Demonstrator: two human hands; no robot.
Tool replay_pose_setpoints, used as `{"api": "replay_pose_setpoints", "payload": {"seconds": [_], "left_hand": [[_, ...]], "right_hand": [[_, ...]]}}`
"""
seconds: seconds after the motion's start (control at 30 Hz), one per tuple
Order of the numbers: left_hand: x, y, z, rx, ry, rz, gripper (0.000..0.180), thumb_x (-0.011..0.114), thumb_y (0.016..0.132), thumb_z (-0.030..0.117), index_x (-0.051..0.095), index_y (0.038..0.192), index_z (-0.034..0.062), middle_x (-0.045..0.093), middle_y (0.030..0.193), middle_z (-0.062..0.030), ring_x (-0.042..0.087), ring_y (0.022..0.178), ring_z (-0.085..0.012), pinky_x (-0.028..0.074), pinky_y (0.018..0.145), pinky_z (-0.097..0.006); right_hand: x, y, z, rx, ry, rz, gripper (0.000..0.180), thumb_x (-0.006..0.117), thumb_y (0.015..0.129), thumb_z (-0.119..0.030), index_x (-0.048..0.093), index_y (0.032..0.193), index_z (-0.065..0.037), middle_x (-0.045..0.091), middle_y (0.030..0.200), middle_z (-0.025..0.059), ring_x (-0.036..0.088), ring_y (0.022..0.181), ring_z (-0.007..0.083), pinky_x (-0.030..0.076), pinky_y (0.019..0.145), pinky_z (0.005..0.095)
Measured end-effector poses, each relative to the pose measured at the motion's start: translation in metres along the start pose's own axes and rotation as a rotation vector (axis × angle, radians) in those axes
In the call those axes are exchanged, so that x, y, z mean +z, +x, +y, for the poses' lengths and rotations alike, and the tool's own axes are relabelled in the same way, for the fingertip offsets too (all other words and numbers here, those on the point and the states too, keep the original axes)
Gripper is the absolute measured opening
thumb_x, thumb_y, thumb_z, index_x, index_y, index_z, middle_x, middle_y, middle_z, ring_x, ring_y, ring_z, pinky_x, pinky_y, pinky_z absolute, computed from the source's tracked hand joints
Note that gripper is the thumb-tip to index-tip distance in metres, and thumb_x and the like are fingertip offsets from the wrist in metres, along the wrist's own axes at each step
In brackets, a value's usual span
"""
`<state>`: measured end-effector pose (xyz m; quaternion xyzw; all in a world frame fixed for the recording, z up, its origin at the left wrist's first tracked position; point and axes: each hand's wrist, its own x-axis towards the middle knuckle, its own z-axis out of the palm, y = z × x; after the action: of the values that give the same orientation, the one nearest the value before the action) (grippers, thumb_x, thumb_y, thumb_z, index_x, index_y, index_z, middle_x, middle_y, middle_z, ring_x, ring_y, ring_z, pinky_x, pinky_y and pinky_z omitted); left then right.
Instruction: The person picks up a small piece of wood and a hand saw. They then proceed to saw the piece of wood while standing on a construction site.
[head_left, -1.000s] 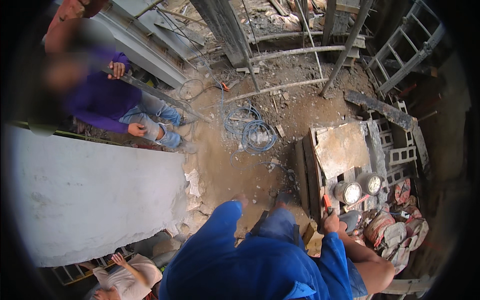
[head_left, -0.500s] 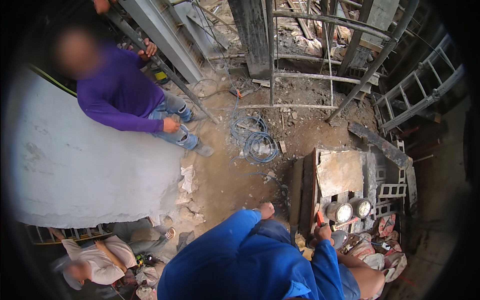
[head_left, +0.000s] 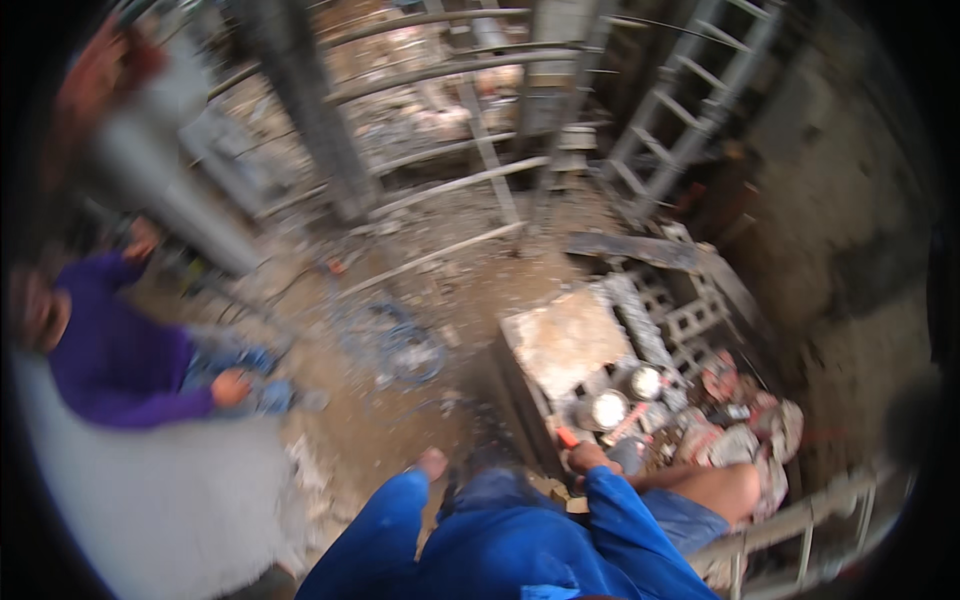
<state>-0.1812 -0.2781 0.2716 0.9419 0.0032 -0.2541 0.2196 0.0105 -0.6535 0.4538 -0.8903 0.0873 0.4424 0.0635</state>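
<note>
While the view is motion-blurred, the right hand [head_left: 590, 458] in a blue sleeve is closed around an orange-handled tool [head_left: 566, 437], just beside a stained block [head_left: 565, 338]. The left hand [head_left: 433, 464] hangs apart over dirt, grip unclear. Two round metal tins [head_left: 610, 408] sit by the block. A person in a purple top [head_left: 115, 365] crouches well left; a ladder [head_left: 680, 110] leans beyond.
</note>
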Motion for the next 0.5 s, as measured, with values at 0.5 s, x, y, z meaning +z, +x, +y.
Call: {"api": "replay_pose_setpoints", "payload": {"seconds": [0.5], "left_hand": [[-0.021, 0.040, 0.060, -0.132, -0.496, -0.075, 0.021, 0.070, 0.083, 0.023, 0.077, 0.089, 0.0043, 0.075, 0.090, -0.0174, 0.073, 0.089, -0.0306, 0.057, 0.083, -0.041]], "right_hand": [[0.033, 0.005, 0.027, -0.029, 0.296, 0.154, 0.036, 0.054, 0.093, -0.030, 0.067, 0.121, -0.011, 0.070, 0.119, 0.0204, 0.067, 0.112, 0.0368, 0.055, 0.092, 0.0484]]}}
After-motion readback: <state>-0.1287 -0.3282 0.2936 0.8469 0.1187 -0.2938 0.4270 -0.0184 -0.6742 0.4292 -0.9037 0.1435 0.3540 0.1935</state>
